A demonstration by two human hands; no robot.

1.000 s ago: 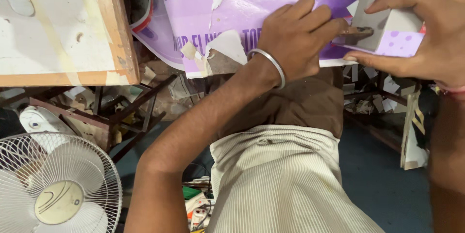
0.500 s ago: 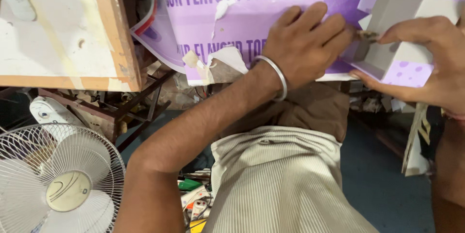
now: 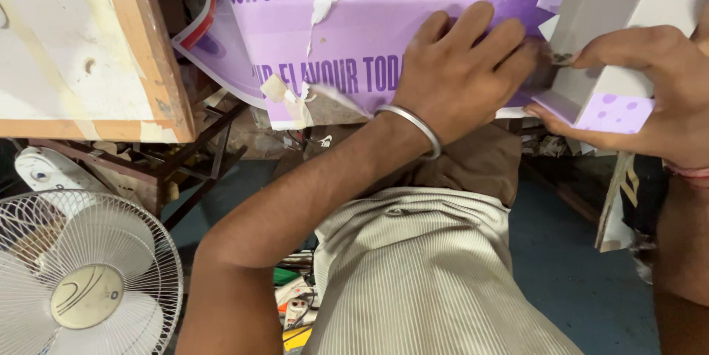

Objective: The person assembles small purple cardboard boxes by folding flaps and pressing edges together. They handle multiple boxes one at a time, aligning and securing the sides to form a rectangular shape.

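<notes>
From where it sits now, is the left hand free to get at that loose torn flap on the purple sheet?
Probably yes. The left hand lies flat on the purple sheet, holding nothing, and the torn flap lies just beside its wrist with nothing between. The right hand holds the box.

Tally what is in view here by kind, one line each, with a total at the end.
Hands: 2, left hand pressing the sheet, right hand gripping the box
Purple printed sheet: 1
Purple-and-white cardboard box: 1
Metal bangle: 1
White fan: 1
Wooden board: 1
Total: 7
</notes>
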